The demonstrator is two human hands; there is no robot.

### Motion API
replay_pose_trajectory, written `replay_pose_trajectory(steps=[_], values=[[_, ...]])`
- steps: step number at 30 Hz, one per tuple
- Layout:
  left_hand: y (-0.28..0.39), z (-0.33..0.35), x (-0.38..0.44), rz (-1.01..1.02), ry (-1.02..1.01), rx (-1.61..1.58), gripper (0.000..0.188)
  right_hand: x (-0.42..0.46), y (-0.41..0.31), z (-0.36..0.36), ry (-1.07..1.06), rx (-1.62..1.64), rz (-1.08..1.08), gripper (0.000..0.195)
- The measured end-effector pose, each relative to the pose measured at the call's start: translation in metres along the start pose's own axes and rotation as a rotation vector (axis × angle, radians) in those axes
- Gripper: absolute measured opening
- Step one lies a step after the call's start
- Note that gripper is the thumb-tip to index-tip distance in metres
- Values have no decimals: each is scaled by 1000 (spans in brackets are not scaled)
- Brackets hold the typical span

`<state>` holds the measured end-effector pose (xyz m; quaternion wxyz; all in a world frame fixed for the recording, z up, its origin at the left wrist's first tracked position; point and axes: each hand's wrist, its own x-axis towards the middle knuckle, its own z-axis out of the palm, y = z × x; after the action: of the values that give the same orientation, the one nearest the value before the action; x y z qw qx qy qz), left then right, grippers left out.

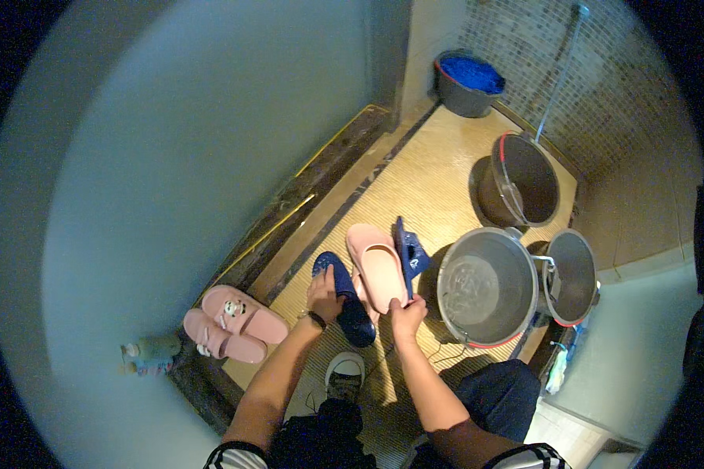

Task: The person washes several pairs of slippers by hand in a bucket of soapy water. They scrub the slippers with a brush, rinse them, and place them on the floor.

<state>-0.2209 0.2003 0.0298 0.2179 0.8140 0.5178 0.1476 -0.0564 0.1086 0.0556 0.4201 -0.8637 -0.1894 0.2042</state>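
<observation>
My left hand (327,296) rests on a dark blue slipper (352,319), its fingers over the upper near the toe. My right hand (408,316) grips the heel end of a pink closed-toe slipper (384,278). Part of another pink slipper shows beneath it. Beside its right edge stands a dark blue slide (410,252) tilted on its side, close to my right fingers; whether they also hold it I cannot tell. To the left, a pair of pink slides (249,319) with small decorations lies on the floor by the wall.
A large grey bucket (487,287) stands right of the slippers, with a smaller bucket (572,275) beside it. Farther off are a dark bucket (528,182) with a red rim and a basin (469,88) holding something blue. My shoe (346,372) is on the ribbed mat.
</observation>
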Motion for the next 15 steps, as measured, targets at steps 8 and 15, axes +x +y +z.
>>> replay_pose_trajectory(steps=[8,15], values=[[46,-40,19,-9,182,-285,59,17,-15,-20,-526,684,239,18],[191,-86,49,471,169,-557,57,22,-91,-199,250,467,-361,35]])
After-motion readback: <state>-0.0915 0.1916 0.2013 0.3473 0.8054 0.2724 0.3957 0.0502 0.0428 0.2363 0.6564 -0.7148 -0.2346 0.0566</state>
